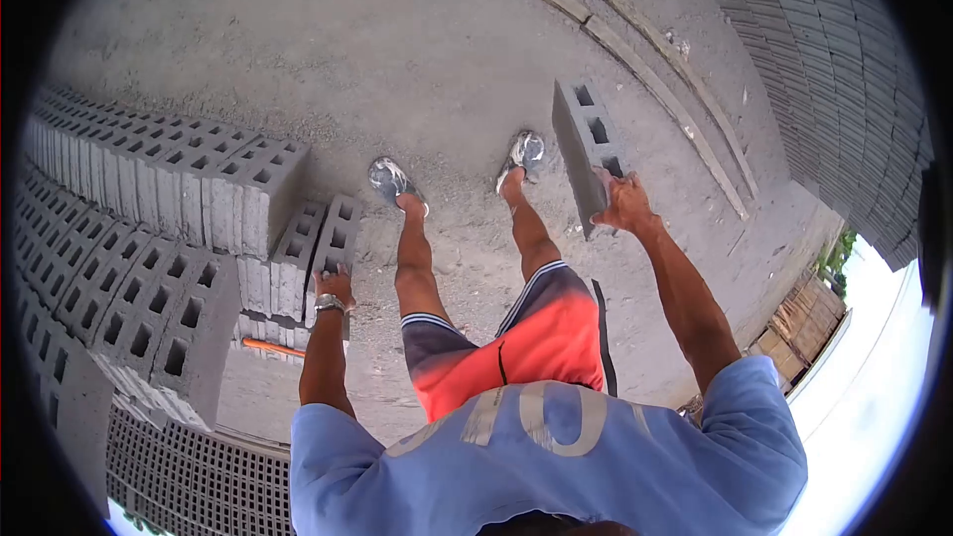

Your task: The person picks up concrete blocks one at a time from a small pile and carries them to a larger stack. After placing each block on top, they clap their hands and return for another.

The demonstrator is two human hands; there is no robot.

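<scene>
My right hand point(627, 204) is closed on the near end of a grey hollow concrete block point(571, 154), its fingers at the end hole. The block's row of square holes faces up, and it is held out to the right of my right foot. On the left, my left hand point(335, 286), with a watch on the wrist, grips the near end of another hollow concrete block point(338, 228). That block stands at the end of a stack, beside a similar block point(298, 233). The fingertips of my left hand are partly hidden.
Rows of stacked hollow blocks point(179, 164) fill the left side, with an orange bar point(273, 347) low among them. Long concrete strips point(655, 89) curve over the dusty ground point(298, 30). A tall block wall point(814, 50) rises at the right.
</scene>
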